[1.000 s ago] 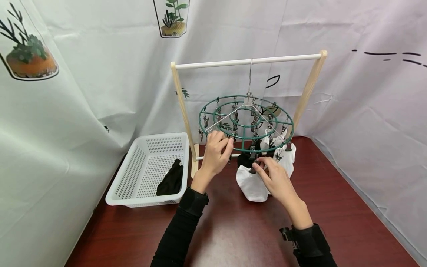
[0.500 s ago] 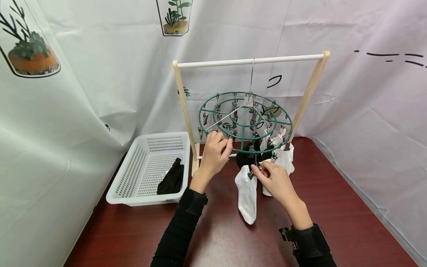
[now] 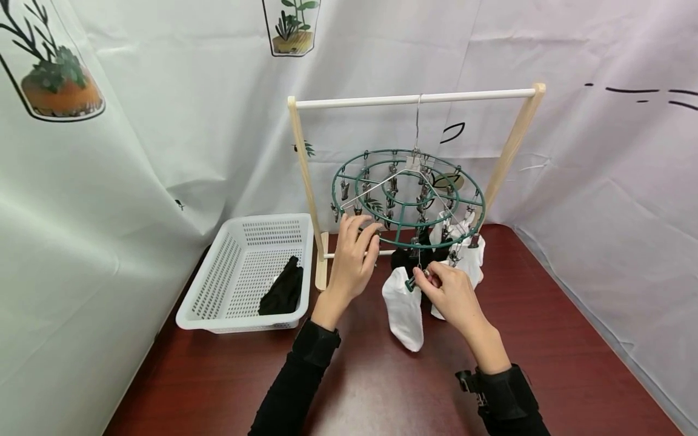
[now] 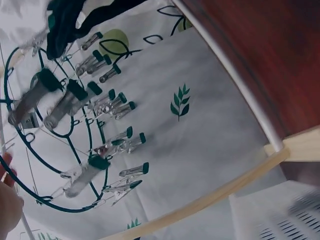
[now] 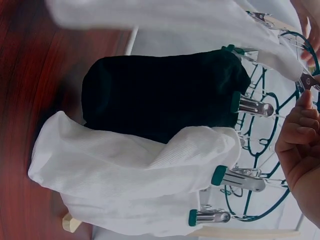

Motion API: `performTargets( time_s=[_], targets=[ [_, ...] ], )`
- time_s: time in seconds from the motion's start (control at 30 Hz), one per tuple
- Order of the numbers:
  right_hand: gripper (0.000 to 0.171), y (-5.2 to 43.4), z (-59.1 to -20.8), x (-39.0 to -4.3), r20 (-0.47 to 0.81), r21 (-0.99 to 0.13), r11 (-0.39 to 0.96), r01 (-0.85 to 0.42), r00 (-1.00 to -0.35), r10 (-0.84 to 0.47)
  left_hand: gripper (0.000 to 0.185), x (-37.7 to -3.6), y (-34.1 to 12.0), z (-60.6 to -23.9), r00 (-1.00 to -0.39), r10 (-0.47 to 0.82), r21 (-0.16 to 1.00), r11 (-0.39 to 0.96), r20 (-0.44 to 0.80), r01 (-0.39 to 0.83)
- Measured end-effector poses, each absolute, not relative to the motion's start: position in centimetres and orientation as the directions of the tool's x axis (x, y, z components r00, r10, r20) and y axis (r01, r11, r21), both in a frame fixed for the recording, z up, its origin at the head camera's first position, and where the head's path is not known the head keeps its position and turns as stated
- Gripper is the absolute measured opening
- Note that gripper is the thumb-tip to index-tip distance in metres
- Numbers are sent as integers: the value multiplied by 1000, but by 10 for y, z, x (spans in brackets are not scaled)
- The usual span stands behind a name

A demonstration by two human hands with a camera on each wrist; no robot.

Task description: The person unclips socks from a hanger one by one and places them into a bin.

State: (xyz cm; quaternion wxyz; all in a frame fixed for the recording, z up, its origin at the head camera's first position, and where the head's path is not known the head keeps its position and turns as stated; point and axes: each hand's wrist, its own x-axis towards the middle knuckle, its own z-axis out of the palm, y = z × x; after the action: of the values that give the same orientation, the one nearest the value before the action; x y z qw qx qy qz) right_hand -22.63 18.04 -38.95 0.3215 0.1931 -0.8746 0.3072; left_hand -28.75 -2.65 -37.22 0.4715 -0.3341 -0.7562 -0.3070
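A green round clip hanger (image 3: 402, 239) hangs from the rail, with metal clips round its rings. My right hand (image 3: 452, 293) pinches a green-tipped clip (image 3: 411, 283) below its front rim. At that clip hangs a white sock (image 3: 405, 318), toe down. In the right wrist view, the white sock (image 5: 150, 15) crosses the top, above a black sock (image 5: 160, 95) and other white socks (image 5: 135, 160) held by clips. My left hand (image 3: 351, 260) is at the left front rim, fingers loosely bent and slightly spread, with nothing seen in them. Only its edge shows in the left wrist view.
A wooden stand with a white rail (image 3: 354, 103) carries the hanger. To its left, a white perforated basket (image 3: 218, 303) holds a black cloth item (image 3: 282, 289). The dark red table (image 3: 376, 387) lies under everything, and a printed curtain hangs behind.
My right hand has drawn the clip slightly down and left, and the white sock came to hang straight below it. My left hand's fingers have loosened and spread at the rim.
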Motion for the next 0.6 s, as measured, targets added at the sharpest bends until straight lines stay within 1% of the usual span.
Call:
performTargets(
  time_s=[0.07, 0.13, 0.23, 0.33, 0.4, 0.5, 0.6],
  targets=[
    [39, 180, -389, -226, 672, -425, 732, -532, -727, -138, 31, -282, -26, -380, -323, 150, 179, 586, 934, 790],
    [39, 179, -389, -225, 662, -437, 730, -525, -738, -135, 31, -275, -23, -390, -320, 57, 230, 578, 946, 783],
    [37, 178, -388, -224, 645, -452, 731, -512, -753, -129, 31, -262, -17, -411, -351, -108, 350, 544, 930, 763],
    [36, 178, -388, -224, 635, -458, 732, -505, -762, -127, 28, -246, -9, -431, -451, -225, 502, 461, 864, 731],
    [36, 178, -387, -224, 637, -455, 733, -506, -760, -129, 25, -235, -5, -439, -539, -247, 593, 367, 805, 717],
    [36, 177, -388, -224, 645, -450, 733, -511, -753, -129, 23, -220, -2, -441, -689, -185, 712, 237, 701, 660],
    [37, 176, -388, -224, 647, -451, 735, -506, -753, -121, 26, -212, -3, -435, -813, -58, 807, 179, 580, 563]
  ],
)
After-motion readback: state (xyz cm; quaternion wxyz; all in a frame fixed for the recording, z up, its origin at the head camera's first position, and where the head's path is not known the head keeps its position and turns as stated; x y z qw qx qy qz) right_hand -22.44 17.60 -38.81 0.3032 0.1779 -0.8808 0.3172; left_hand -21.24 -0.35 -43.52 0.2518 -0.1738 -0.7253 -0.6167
